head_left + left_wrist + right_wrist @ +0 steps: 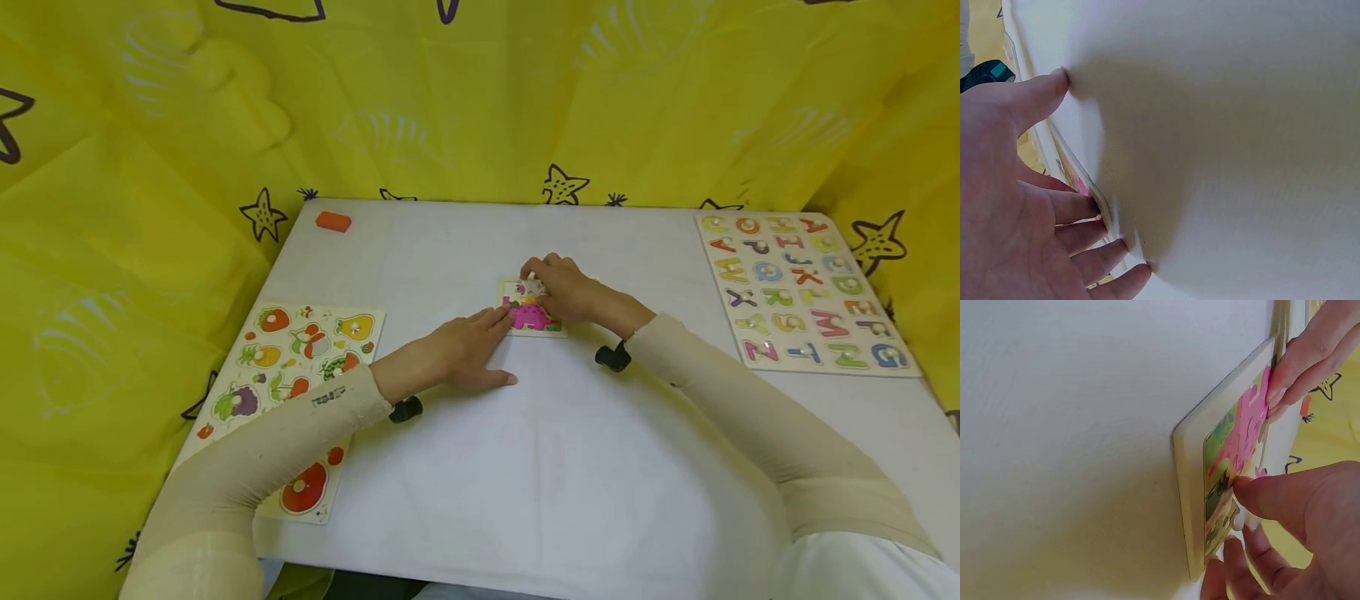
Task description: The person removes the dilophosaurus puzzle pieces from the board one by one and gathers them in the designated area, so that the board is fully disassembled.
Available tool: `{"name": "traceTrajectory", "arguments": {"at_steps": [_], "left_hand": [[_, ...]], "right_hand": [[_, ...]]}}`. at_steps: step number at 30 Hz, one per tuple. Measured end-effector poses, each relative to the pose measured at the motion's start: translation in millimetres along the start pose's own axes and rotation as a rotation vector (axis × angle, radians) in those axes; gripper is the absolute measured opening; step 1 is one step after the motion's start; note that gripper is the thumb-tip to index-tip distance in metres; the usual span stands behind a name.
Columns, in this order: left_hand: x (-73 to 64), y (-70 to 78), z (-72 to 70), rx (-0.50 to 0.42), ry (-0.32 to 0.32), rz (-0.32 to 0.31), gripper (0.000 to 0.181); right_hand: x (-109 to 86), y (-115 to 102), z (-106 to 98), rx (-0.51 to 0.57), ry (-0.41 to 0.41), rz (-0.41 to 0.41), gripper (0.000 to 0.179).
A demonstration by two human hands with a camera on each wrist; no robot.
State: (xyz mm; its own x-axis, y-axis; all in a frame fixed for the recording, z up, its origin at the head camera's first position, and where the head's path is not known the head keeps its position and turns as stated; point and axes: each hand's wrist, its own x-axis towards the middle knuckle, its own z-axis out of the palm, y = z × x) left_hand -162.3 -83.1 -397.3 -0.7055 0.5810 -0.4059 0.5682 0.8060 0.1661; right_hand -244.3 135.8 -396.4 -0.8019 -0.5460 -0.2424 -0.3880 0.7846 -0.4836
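A small wooden picture puzzle (531,318) with a pink dinosaur lies flat near the middle of the table. My left hand (467,350) has its fingers extended, the fingertips touching the puzzle's left edge and the thumb held apart on the cloth. Over the puzzle's upper right part, my right hand (567,289) bends its fingers down. In the right wrist view, its thumb (1269,495) and fingers pinch a puzzle piece (1238,519) at the board. The hand hides part of that piece, so its full outline cannot be seen.
To the left, partly under the left forearm, lies a fruit and vegetable peg board (311,333). An alphabet board (806,292) lies at the right edge. An orange block (333,222) sits at the back left. A yellow curtain (480,100) hangs behind the white-covered table (480,492).
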Motion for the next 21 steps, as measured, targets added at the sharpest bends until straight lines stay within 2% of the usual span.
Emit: {"name": "traceTrajectory", "arguments": {"at_steps": [6,11,21], "left_hand": [[-0.7,-1.2,0.4,-0.006,0.0,0.001,0.102],[0.3,-1.0,0.8,0.002,0.004,0.002,0.103],[1.6,-0.2,1.6,0.001,-0.007,-0.004,0.103]], "right_hand": [[-2.6,-2.3,2.1,-0.013,0.078,-0.051,0.027],[-7.7,-6.8,0.6,-0.01,0.106,-0.079,0.023],[-10.0,-8.5,0.0,0.024,0.127,-0.048,0.022]]}}
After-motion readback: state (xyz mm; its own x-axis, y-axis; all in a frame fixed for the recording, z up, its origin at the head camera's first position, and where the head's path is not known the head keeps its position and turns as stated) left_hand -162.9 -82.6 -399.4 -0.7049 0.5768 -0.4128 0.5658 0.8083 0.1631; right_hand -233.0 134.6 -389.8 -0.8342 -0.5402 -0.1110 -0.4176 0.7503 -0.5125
